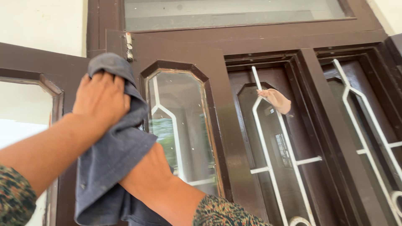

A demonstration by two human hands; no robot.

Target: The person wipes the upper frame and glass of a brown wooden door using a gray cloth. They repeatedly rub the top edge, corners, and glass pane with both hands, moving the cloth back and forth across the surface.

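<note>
- Across the whole frame runs the dark brown wooden window frame [234,42], with hinged shutters and glass panes; the nearest shutter [217,125] stands at centre, its long eight-sided pane [180,125] reflecting greenery.
- Behind the panes at right, a white metal grille [268,159] bends up through the openings, and a small pinkish rag [276,100] hangs on one of its bars at upper centre.
- At left and lower left hangs my grey-blue cloth [111,167], a large, limp piece draped down from the upper left of the frame to the bottom edge, against the shutter's left edge.
- It looks to me light, soft and floppy, with no stiffness at all; I judge it handles best bunched into a pad under the palm, since loose ends would only flap.
- My left hand [100,100], upper left, has its fingers curled over the cloth's top fold, pressing it to the wood just below the metal hinge [129,46].
- My right hand [148,175], lower centre, lies against the hanging part; whether its fingers are closed on the cloth I cannot tell, as they are hidden behind it.
</note>
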